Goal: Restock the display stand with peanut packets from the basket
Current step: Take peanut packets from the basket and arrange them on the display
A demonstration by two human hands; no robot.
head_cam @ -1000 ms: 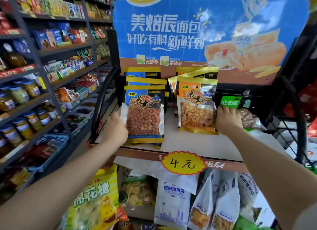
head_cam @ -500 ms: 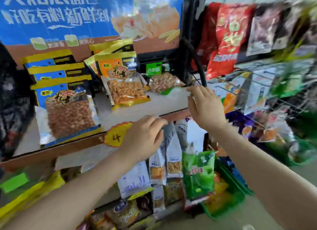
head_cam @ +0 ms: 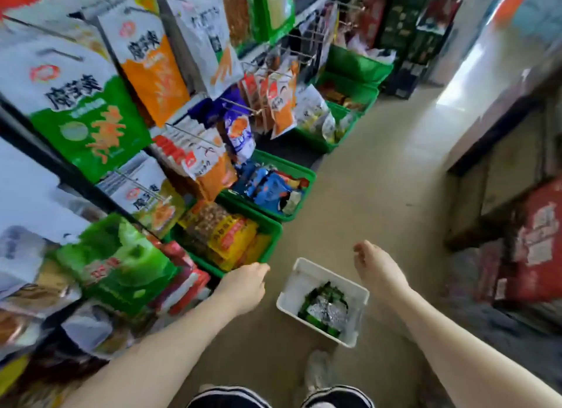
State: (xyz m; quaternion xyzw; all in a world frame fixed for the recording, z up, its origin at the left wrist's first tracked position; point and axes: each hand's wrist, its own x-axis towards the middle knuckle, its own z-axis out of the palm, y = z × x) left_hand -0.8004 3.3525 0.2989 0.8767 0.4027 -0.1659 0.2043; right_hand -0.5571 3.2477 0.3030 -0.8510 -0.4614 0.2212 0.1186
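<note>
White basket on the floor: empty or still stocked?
Still stocked. The white basket holds a few green packets at its near end; the far end shows bare bottom.

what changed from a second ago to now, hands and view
The view swung from the display stand's shelf down to the floor. Both hands let go of the peanut packets they were setting there and dropped toward the white basket: the left hand and the right hand now hang over it, each with no grip on anything. Green packets lie inside. Both hands stayed bare and close together.
</note>
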